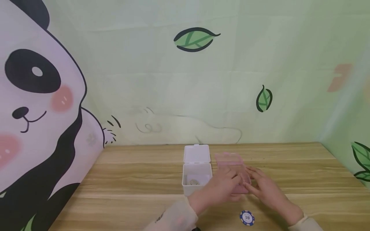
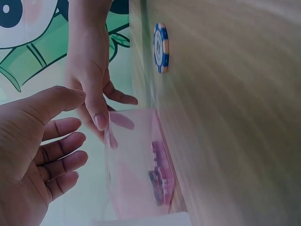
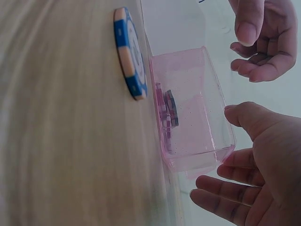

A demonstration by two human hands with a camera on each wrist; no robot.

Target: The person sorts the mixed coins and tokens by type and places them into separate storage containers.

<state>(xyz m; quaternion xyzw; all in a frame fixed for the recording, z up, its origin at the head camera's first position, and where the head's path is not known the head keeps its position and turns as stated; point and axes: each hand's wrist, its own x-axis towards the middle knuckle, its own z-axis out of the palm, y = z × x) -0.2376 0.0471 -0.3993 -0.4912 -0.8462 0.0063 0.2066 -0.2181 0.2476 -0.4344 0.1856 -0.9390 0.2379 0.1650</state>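
Observation:
A clear pink plastic box [image 1: 240, 190] stands on the table, its lid [image 1: 230, 158] raised at the back. Several poker chips [image 3: 170, 108] lie on the bottom inside it. My right hand [image 1: 267, 191] holds the box at its right side, thumb on the rim and fingers along the wall in the right wrist view. Over the box's left part hovers my left hand [image 1: 221, 186]; the left wrist view shows its fingers loosely bent around nothing. A blue and white poker chip [image 1: 247, 218] marked 10 lies flat in front of the box.
Left of the pink box stands a white box [image 1: 188, 190] with its lid [image 1: 197, 154] up and some round, coin-like pieces [image 1: 193, 182] inside. The wooden table [image 1: 138, 179] ends at a green printed cloth backdrop [image 1: 130, 80].

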